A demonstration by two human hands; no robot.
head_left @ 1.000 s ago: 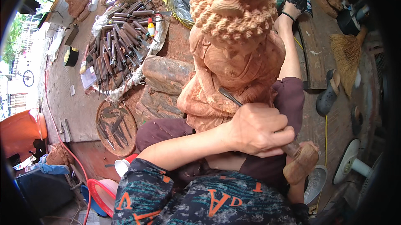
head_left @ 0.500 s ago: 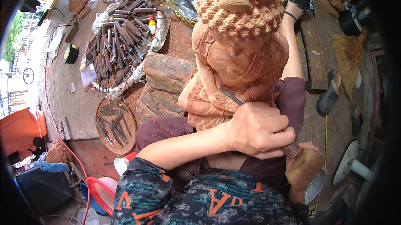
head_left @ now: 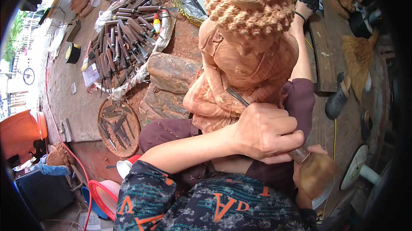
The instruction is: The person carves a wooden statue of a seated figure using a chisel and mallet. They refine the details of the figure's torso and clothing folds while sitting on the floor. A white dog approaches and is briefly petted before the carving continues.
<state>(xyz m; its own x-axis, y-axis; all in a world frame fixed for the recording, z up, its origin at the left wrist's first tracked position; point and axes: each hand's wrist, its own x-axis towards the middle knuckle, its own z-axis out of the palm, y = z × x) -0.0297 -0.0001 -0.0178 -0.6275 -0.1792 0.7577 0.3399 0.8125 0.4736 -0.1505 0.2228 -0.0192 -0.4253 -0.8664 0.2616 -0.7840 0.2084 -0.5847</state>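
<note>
A reddish-brown carved wooden figure (head_left: 253,72) with tightly curled hair stands upright in front of me, between my legs. My left hand (head_left: 270,134) is closed around the handle of a carving chisel (head_left: 237,96). The dark metal shaft points up and left, its end against the figure's lower front; the exact contact is hard to make out. At the lower right, the wooden handle end sticks out of my left fist. My right hand (head_left: 315,173) is right by that handle end, smeared by motion, so its fingers and anything in them cannot be made out.
Several wooden-handled carving tools (head_left: 124,37) lie heaped in a tray at the left. Nearer is a round basket (head_left: 134,138) of dark blades. Rough wood blocks (head_left: 171,70) adjoin the figure. On the right are a plank (head_left: 322,55), a straw broom (head_left: 358,63) and a clog (head_left: 336,102).
My right hand has shifted slightly down and right and is more blurred. The figure appears slightly farther right in view. My left hand keeps its hold on the chisel.
</note>
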